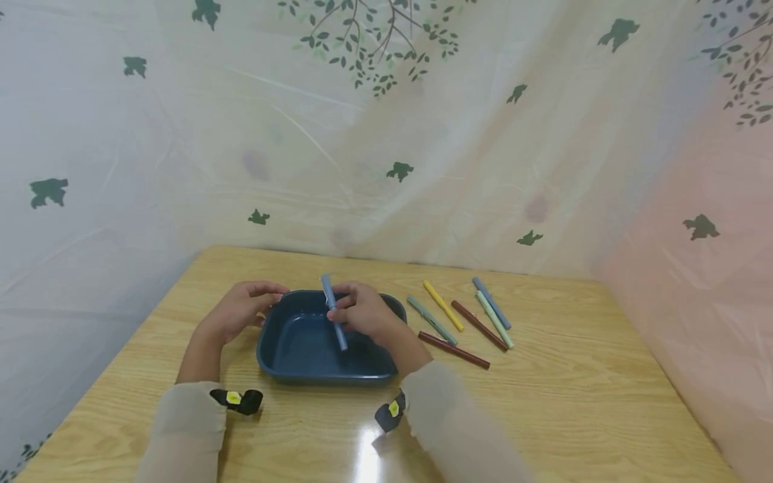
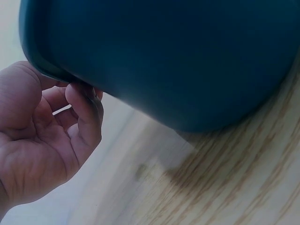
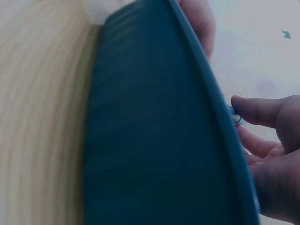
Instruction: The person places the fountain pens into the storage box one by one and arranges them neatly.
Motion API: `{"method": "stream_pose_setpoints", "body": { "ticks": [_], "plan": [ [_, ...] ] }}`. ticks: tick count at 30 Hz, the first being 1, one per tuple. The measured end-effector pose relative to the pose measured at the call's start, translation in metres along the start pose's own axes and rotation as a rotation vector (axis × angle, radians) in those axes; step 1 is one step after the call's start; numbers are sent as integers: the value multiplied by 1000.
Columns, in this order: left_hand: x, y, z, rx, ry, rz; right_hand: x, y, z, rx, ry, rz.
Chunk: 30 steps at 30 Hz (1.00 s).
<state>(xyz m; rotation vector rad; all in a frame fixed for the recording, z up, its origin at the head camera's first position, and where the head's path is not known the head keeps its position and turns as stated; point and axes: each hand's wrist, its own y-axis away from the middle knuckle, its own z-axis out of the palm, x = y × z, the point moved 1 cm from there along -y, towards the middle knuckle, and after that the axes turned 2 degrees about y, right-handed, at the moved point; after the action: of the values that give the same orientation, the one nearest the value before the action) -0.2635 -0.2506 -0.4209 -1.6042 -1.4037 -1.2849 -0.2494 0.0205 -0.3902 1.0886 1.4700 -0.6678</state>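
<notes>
A dark blue rectangular dish (image 1: 329, 378) with rounded corners stands on the table. At its left end my left hand (image 1: 241, 311) grips the rim; in the left wrist view, thumb and curled fingers meet at the edge of the dish. My right hand (image 1: 367, 312) pinches a light blue pen (image 1: 340, 335) around its middle, above the inside of the dish. The pen slants, its upper end toward the back wall. In the right wrist view the side of the dish hides most of the pen, and only a bit shows at the fingertips.
Right of the dish, several pens lie loose on the wooden table (image 1: 580, 402): a green pen (image 1: 432, 320), a yellow pen (image 1: 443, 306), two dark red ones, a pale green pen (image 1: 494, 320) and another blue pen (image 1: 492, 303). A leaf-patterned curtain (image 1: 338, 168) hangs behind.
</notes>
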Motion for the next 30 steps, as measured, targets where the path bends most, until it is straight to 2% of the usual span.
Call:
{"method": "stream_pose_setpoints", "body": {
  "ticks": [7,16,30],
  "plan": [
    [1,0,0,-11,-8,2,7,-7,20,-13,-59,42],
    [3,2,0,-4,-21,-3,6,-9,40,-40,-188,131],
    [0,0,-2,-27,19,4,15,-20,64,-38,-210,248]
  ]
}}
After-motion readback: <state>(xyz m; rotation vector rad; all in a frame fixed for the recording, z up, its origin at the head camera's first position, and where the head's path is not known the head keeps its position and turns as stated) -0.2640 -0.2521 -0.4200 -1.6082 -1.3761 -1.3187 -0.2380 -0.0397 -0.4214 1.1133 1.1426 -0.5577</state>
